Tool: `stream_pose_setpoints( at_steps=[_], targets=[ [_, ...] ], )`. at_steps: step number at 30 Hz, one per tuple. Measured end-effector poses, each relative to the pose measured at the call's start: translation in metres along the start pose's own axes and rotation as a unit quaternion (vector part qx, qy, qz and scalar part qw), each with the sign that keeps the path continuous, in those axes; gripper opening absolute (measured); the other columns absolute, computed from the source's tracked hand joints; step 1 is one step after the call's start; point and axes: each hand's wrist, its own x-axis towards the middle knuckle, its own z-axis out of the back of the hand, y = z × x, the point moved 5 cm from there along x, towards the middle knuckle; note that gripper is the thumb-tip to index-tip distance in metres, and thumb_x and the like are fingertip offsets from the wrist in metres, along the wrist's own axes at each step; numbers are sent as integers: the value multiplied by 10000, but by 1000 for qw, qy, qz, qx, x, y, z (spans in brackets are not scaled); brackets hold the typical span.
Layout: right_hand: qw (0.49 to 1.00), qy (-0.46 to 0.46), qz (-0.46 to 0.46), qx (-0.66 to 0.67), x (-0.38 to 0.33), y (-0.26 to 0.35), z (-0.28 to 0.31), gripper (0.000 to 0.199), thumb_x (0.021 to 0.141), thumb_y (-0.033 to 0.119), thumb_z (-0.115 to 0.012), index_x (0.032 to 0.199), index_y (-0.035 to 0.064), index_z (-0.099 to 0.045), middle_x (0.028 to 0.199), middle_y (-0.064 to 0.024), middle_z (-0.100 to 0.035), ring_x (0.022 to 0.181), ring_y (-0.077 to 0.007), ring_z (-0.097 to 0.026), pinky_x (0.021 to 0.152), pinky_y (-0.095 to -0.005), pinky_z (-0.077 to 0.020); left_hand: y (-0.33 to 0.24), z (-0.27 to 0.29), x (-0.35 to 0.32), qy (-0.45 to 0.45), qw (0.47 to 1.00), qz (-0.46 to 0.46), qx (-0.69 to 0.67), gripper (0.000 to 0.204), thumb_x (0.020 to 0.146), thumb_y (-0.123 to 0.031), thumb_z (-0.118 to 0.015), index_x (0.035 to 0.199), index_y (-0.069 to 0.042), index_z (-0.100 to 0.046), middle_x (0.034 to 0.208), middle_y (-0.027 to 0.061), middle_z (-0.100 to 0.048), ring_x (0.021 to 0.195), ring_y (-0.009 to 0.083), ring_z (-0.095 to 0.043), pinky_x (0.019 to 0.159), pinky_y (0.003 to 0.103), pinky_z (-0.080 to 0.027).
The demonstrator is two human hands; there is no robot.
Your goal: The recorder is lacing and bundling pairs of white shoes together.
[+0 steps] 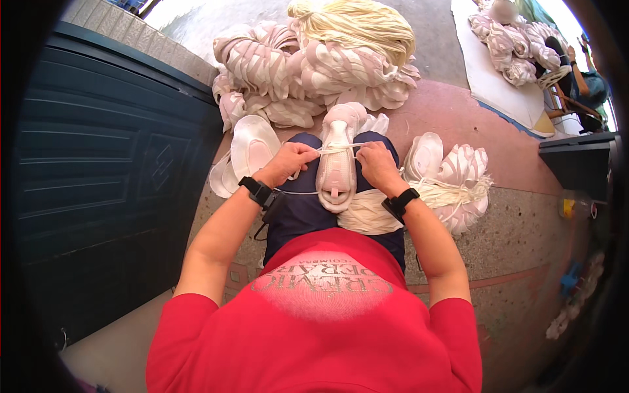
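A pale pink and white shoe upper rests lengthwise on my lap, between my thighs, its heel opening toward me. A cream shoelace crosses its front part. My left hand pinches the lace on the left side of the upper. On the other side, my right hand is closed on the lace too, fingertips close to the upper's edge. Over my right thigh lies a bunch of cream shoelaces. Another thin strand runs across my left thigh below the hand.
Large bundles of shoe uppers with a hank of yellowish laces lie ahead. Loose uppers sit at left, more tied with laces at right. A dark blue door flanks me. Another person is at far right.
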Motion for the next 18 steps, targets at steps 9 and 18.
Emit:
stream_pose_setpoints(
  at_steps=[9, 18],
  targets=[
    [997, -31, -30, -58, 9, 5, -3, 141, 727, 119, -510, 726, 25, -615, 895, -96, -563, 917, -263, -476, 723, -407, -398, -4, -11, -6, 1, 991, -55, 119, 186, 811, -151, -549, 902, -2, -614, 666, -7, -548, 511, 44, -469, 426, 173, -356],
    [968, 41, 88, -230, 21, 26, -10, 103, 689, 103, -522, 685, 65, -617, 711, -70, -584, 777, -228, -518, 666, -378, -369, 14, -9, -5, -61, 972, -74, 216, 184, 830, -172, -505, 847, -3, -575, 601, 2, -517, 461, 44, -442, 409, 187, -351]
  ],
)
